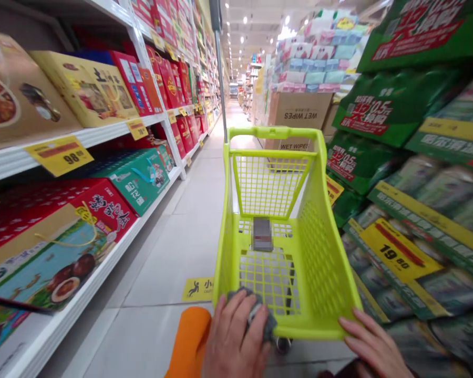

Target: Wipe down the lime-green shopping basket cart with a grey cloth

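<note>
The tiled floor [169, 252] of a supermarket aisle is stretching ahead of the lime-green shopping cart [323, 252]. My left hand [234, 336] is curling around its near rim over a grey cloth [256, 310], and my right hand [372, 346] is resting there with fingers loosely spread. Veering left could snag the gift boxes [82, 89] on the shelf [110, 131].

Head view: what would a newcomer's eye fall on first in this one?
The lime-green shopping cart dominates the lower middle, its near rim held by the left hand, which bunches a grey cloth, while the right hand sits by its near right corner. Along the aisle's left side, shelves carry red and teal gift boxes; on the right, stacked green bags and a large yellow price tag crowd in close.
</note>
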Action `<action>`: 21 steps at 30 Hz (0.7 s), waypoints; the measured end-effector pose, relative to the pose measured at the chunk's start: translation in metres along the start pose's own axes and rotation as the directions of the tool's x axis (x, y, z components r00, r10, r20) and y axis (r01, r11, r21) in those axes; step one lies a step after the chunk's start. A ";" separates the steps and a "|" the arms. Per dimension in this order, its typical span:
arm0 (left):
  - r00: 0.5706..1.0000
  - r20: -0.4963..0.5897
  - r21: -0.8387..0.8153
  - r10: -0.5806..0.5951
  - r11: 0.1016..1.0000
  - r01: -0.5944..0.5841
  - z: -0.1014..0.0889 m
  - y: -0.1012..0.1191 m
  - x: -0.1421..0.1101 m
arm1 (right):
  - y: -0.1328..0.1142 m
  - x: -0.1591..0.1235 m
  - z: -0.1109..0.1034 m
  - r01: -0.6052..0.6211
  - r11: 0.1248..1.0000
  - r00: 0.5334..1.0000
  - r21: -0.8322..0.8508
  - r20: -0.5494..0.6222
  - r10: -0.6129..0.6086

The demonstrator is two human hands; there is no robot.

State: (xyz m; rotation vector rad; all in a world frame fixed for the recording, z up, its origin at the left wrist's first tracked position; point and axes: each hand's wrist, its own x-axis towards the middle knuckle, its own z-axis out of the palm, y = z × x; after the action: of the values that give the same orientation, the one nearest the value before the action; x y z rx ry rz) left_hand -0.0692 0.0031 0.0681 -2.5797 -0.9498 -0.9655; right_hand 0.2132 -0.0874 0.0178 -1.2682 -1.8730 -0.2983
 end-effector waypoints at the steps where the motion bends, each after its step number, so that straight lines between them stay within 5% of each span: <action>1: 0.999 -0.020 -0.004 -0.034 0.999 0.033 -0.001 0.004 0.011 | -0.008 0.015 -0.003 -0.021 1.000 1.000 0.006 0.011 0.020; 6: 0.992 0.072 -0.082 -0.103 0.991 0.108 0.015 0.044 0.049 | -0.030 0.057 -0.002 -0.103 0.995 0.995 0.014 -0.009 0.103; 13: 0.985 0.152 -0.059 -0.084 0.994 0.094 0.055 0.101 0.094 | -0.010 0.062 0.003 -0.188 0.982 0.981 0.011 -0.037 0.188; 21: 0.977 0.197 0.037 0.085 0.995 -0.094 0.056 0.078 0.090 | 0.018 0.102 -0.013 -0.026 0.981 0.981 -0.193 0.185 0.062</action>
State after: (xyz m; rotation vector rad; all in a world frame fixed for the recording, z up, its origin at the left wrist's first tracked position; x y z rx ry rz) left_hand 0.0615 0.0112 0.0853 -2.6895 -0.8811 -0.6686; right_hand 0.2203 -0.0198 0.0971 -1.5110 -2.0116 -0.3488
